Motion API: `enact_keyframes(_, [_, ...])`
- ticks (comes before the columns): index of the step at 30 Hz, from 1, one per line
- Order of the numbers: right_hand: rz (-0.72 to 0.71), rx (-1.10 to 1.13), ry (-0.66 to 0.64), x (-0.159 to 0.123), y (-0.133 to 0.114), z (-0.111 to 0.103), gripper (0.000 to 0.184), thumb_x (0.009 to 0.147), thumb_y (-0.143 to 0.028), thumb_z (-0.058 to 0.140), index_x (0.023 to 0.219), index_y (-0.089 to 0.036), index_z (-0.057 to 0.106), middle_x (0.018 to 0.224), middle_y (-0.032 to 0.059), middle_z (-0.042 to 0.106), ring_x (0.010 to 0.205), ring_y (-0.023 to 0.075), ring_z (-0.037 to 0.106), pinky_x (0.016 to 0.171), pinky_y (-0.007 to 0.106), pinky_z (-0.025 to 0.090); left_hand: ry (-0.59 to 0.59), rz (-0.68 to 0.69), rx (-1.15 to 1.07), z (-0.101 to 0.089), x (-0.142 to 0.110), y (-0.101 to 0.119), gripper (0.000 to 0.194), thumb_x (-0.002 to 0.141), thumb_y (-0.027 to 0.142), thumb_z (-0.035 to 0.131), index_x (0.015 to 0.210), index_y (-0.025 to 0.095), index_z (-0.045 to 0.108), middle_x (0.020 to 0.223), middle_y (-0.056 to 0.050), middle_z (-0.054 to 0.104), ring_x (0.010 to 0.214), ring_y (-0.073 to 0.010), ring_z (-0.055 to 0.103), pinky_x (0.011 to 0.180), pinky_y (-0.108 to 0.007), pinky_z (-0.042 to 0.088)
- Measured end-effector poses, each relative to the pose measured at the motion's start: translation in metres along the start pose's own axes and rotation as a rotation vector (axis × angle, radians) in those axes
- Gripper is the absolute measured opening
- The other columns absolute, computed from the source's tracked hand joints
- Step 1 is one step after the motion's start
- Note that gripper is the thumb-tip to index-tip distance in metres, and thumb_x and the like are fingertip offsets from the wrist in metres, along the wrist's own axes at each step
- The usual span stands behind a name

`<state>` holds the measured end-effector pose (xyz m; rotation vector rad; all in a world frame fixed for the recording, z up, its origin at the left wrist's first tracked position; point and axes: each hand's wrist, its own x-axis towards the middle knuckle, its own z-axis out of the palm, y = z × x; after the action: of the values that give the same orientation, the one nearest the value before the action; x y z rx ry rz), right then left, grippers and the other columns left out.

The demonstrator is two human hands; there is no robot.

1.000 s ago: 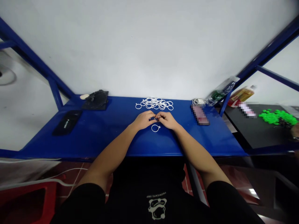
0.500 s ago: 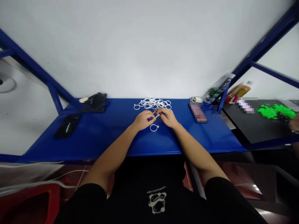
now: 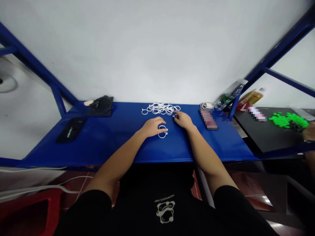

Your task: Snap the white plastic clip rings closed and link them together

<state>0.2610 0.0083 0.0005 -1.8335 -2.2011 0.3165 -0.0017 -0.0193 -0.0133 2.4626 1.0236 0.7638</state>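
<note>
I take this for a small makeshift workroom, though I can't rule out a dormitory: a blue metal desk (image 3: 118, 141) stands against a white wall (image 3: 157, 49) at twelve o'clock. I see heaped white plastic rings (image 3: 163, 108) on it, green plastic pieces (image 3: 283, 120) at three, and red floor tiles (image 3: 76, 184) at eight.

Wears blk short-slv T-shirt (image 3: 137, 206), plain slvs (image 3: 90, 205) ending nr elbows. Off-white cartoon print (image 3: 161, 211) on front, rounded bear-like outline, w/ small pale lettering (image 3: 164, 198) alongside, upside-down in view. L hand (image 3: 151, 127) & R hand (image 3: 184, 120) bare.
</note>
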Motion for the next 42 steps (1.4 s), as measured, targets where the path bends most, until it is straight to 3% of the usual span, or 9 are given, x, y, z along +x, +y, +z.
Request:
enact_keyframes(3, [0.002, -0.066, -0.088, -0.006, -0.012, -0.007, 0.049, 0.097, -0.023, 0.062, 0.144, -0.022, 0.072, 0.125, 0.0118, 0.082, 0.114, 0.03, 0.075, 0.095, 0.035, 0.057, -0.052, 0.057, 0.041, 0.002, 0.001, 0.002, 0.043, 0.092, 0.043, 0.087, 0.129, 0.024, 0.078, 0.13, -0.007, 0.077, 0.115, -0.0258, 0.069, 0.104, -0.042, 0.053])
enact_keyframes(8, [-0.129, 0.031, -0.088, -0.014, -0.023, -0.006, 0.032, 0.095, -0.019, 0.058, 0.114, -0.021, 0.083, 0.115, 0.0077, 0.084, 0.104, 0.0245, 0.076, 0.091, 0.03, 0.055, -0.126, 0.042, 0.055, 0.007, 0.004, 0.004, 0.036, 0.091, 0.044, 0.087, 0.12, 0.024, 0.082, 0.108, -0.005, 0.082, 0.104, -0.0259, 0.071, 0.097, -0.041, 0.053])
enact_keyframes(13, [-0.312, 0.309, 0.035, -0.015, -0.03, 0.012, 0.032, 0.09, -0.015, 0.058, 0.112, -0.019, 0.082, 0.108, 0.0067, 0.085, 0.09, 0.021, 0.076, 0.085, 0.031, 0.056, -0.099, 0.017, -0.01, 0.004, 0.001, 0.002, 0.032, 0.089, 0.049, 0.088, 0.111, 0.025, 0.084, 0.086, -0.001, 0.081, 0.087, -0.0225, 0.072, 0.088, -0.038, 0.054])
enact_keyframes(20, [-0.402, 0.432, 0.074, -0.015, -0.031, 0.019, 0.027, 0.097, -0.02, 0.055, 0.107, -0.019, 0.08, 0.102, 0.006, 0.084, 0.089, 0.0204, 0.076, 0.085, 0.031, 0.056, 0.07, -0.058, -0.025, 0.005, 0.001, -0.011, 0.024, 0.097, 0.048, 0.077, 0.105, 0.027, 0.085, 0.082, -0.001, 0.079, 0.081, -0.0202, 0.072, 0.081, -0.035, 0.055])
enact_keyframes(26, [-0.4, 0.451, 0.073, -0.012, -0.027, 0.018, 0.03, 0.091, -0.017, 0.053, 0.099, -0.018, 0.082, 0.1, 0.0071, 0.083, 0.088, 0.0213, 0.075, 0.089, 0.033, 0.057, 0.18, -0.099, 0.065, 0.004, 0.006, -0.02, 0.019, 0.099, 0.038, 0.076, 0.106, 0.023, 0.083, 0.103, -0.007, 0.081, 0.101, -0.0256, 0.072, 0.099, -0.042, 0.055])
enact_keyframes(31, [-0.408, 0.464, 0.096, -0.012, -0.026, 0.017, 0.036, 0.09, -0.015, 0.051, 0.106, -0.018, 0.083, 0.103, 0.0069, 0.083, 0.092, 0.0221, 0.076, 0.094, 0.035, 0.058, 0.347, -0.362, 0.194, -0.009, 0.005, -0.041, 0.031, 0.098, 0.039, 0.075, 0.122, 0.021, 0.081, 0.13, -0.015, 0.073, 0.123, -0.0357, 0.063, 0.112, -0.052, 0.048])
enact_keyframes(35, [-0.418, 0.421, 0.086, -0.012, -0.028, 0.017, 0.04, 0.091, -0.014, 0.05, 0.112, -0.019, 0.083, 0.107, 0.0072, 0.083, 0.095, 0.0226, 0.076, 0.096, 0.036, 0.058, 0.349, -0.545, 0.261, -0.014, 0.001, -0.06, 0.043, 0.094, 0.045, 0.079, 0.131, 0.024, 0.077, 0.153, -0.019, 0.061, 0.141, -0.0449, 0.051, 0.116, -0.061, 0.043])
enact_keyframes(38, [-0.414, 0.4, 0.082, -0.012, -0.029, 0.016, 0.04, 0.09, -0.013, 0.05, 0.111, -0.019, 0.083, 0.107, 0.0074, 0.083, 0.096, 0.023, 0.075, 0.098, 0.037, 0.058, 0.294, -0.578, 0.28, -0.012, 0.001, -0.067, 0.042, 0.092, 0.047, 0.081, 0.127, 0.025, 0.078, 0.154, -0.018, 0.062, 0.144, -0.0463, 0.049, 0.117, -0.065, 0.039])
enact_keyframes(42, [-0.415, 0.421, 0.08, -0.012, -0.028, 0.013, 0.036, 0.09, -0.013, 0.049, 0.103, -0.021, 0.082, 0.103, 0.0058, 0.082, 0.093, 0.0223, 0.074, 0.096, 0.035, 0.057, 0.284, -0.518, 0.265, -0.007, 0.003, -0.063, 0.024, 0.094, 0.049, 0.079, 0.1, 0.026, 0.083, 0.139, -0.013, 0.074, 0.132, -0.0411, 0.058, 0.114, -0.061, 0.039])
